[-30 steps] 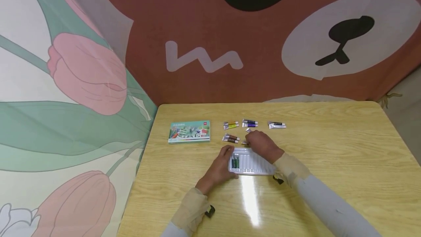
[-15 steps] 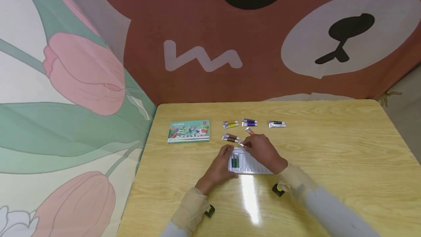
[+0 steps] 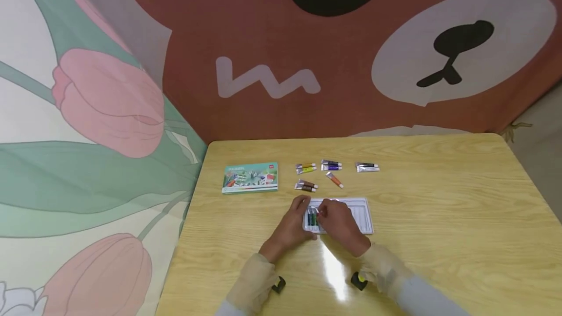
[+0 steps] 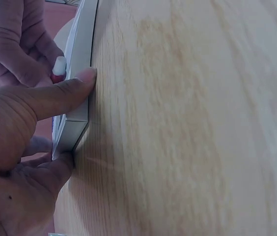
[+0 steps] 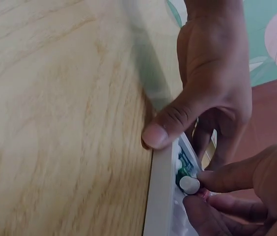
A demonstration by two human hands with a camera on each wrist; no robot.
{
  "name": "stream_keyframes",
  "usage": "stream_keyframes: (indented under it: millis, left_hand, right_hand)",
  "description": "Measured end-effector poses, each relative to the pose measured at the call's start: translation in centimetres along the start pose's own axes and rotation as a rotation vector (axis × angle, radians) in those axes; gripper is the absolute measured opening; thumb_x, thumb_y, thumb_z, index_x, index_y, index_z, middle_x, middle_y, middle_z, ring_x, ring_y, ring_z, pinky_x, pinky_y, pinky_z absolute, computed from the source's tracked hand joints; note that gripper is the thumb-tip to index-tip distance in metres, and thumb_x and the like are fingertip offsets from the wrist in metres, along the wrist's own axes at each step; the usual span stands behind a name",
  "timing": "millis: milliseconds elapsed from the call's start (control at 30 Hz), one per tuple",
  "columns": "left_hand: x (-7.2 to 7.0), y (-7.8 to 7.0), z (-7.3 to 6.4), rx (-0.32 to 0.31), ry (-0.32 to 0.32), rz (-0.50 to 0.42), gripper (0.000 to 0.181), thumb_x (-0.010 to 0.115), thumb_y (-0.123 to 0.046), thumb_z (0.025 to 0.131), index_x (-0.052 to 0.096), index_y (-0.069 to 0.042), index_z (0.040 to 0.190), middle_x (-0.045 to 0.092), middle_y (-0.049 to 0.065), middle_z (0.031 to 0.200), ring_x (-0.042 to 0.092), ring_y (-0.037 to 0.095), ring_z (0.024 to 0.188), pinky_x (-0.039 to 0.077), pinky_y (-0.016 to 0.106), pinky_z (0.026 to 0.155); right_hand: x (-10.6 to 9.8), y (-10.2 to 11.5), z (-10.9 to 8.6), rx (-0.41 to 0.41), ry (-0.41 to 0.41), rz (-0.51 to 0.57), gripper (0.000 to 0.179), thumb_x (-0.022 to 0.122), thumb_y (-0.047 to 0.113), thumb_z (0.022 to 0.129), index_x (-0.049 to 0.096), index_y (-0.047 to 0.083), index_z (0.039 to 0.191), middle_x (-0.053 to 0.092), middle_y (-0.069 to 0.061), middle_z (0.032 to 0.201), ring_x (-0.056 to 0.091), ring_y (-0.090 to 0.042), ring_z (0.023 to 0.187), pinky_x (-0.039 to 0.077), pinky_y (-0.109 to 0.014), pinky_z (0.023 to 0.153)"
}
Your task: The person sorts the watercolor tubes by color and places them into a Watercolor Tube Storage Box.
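Observation:
My left hand grips the left end of a white plastic tray; the left wrist view shows its thumb along the tray's side wall. Inside the tray's left slots lie green paint tubes. Over the tray, just right of those, my right hand pinches a red paint tube with a white cap. Its body is mostly hidden by my fingers. An orange paint tube lies slanted on the table behind the tray.
Behind the tray lie paint tubes in pairs: brown, yellow, blue-purple, and black with white. A teal paint box is at the left on the wooden table. A printed cloth hangs behind.
My right hand has moved from behind the tray toward me and left, bringing the red paint tube over the slots. The orange tube is now uncovered. My left hand keeps its hold.

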State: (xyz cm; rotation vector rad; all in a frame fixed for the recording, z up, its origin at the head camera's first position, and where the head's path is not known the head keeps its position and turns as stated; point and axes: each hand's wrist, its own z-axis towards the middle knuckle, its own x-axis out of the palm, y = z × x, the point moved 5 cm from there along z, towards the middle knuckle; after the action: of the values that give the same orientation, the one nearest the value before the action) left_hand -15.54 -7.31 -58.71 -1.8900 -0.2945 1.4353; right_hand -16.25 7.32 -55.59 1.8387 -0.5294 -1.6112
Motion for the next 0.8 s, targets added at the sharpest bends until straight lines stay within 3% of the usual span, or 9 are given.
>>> stream_keyframes:
  millis: [300, 533, 800]
  left_hand:
    - [-0.02, 0.05, 0.07, -0.001, -0.001, 0.018, 0.109, 0.094, -0.017, 0.072, 0.031, -0.002, 0.160, 0.033, 0.010, 0.163, 0.048, 0.027, 0.142, 0.046, 0.035, 0.113]
    - [-0.04, 0.03, 0.15, 0.000, -0.004, 0.012, 0.109, 0.093, -0.017, 0.073, 0.030, -0.003, 0.160, 0.032, 0.010, 0.164, 0.047, 0.027, 0.143, 0.045, 0.035, 0.114]
    - [0.10, 0.24, 0.16, 0.007, -0.010, -0.004, 0.110, 0.094, -0.016, 0.072, 0.030, -0.002, 0.160, 0.033, 0.011, 0.163, 0.048, 0.028, 0.142, 0.045, 0.036, 0.114]
  right_hand:
    - [0.73, 0.40, 0.10, 0.016, -0.029, -0.054, 0.010, 0.071, 0.002, 0.079, 0.062, 0.006, 0.082, 0.063, -0.006, 0.073, 0.060, -0.021, 0.069, 0.048, -0.035, 0.058]
    - [0.78, 0.63, 0.21, 0.003, -0.053, -0.087, 0.018, 0.079, 0.004, 0.077, 0.061, 0.007, 0.078, 0.061, -0.006, 0.072, 0.059, -0.024, 0.071, 0.048, -0.038, 0.060]
    - [0.99, 0.70, 0.01, -0.042, -0.058, -0.102, 0.017, 0.082, 0.005, 0.078, 0.067, 0.004, 0.088, 0.062, -0.006, 0.078, 0.056, -0.021, 0.074, 0.049, -0.038, 0.063]
